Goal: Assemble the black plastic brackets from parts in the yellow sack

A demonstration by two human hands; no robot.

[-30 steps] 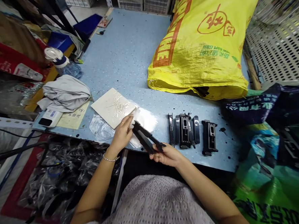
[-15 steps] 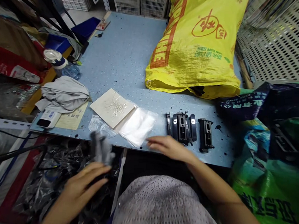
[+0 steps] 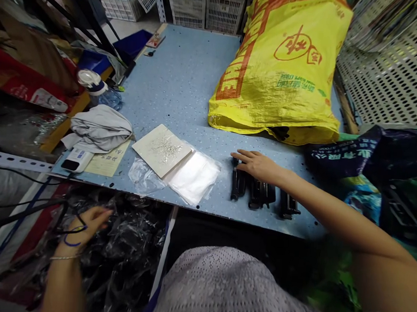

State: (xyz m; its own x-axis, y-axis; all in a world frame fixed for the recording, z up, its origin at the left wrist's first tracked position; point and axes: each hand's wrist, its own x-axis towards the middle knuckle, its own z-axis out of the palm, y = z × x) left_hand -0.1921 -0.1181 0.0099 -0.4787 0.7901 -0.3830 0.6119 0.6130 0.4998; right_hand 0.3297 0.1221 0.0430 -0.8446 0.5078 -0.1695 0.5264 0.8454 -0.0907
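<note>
My right hand (image 3: 257, 167) reaches over a row of black plastic parts (image 3: 261, 194) near the table's front edge. Its fingers are stretched out and slightly apart over the upper ends of the leftmost pieces; whether they touch is hard to see. Lower left, my left hand (image 3: 90, 222) hangs over a bin of black parts in clear bags (image 3: 128, 245), fingers loosely bent with nothing visible in them. Between the hands lie a stack of clear plastic bags (image 3: 195, 176) and a pale square board (image 3: 162, 149) with small shiny bits on it.
A big yellow sack (image 3: 280, 80) lies open-mouthed at the back right of the blue table (image 3: 185, 70). Grey cloth (image 3: 99, 128), a white device (image 3: 77, 159) and a water bottle (image 3: 99, 89) line the left side. Dark and green bags (image 3: 400, 186) crowd the right.
My left hand has moved down and left over the bin, and the blurred dark bagged part by it is gone from above it. My right hand has moved from beside the bags to the black parts.
</note>
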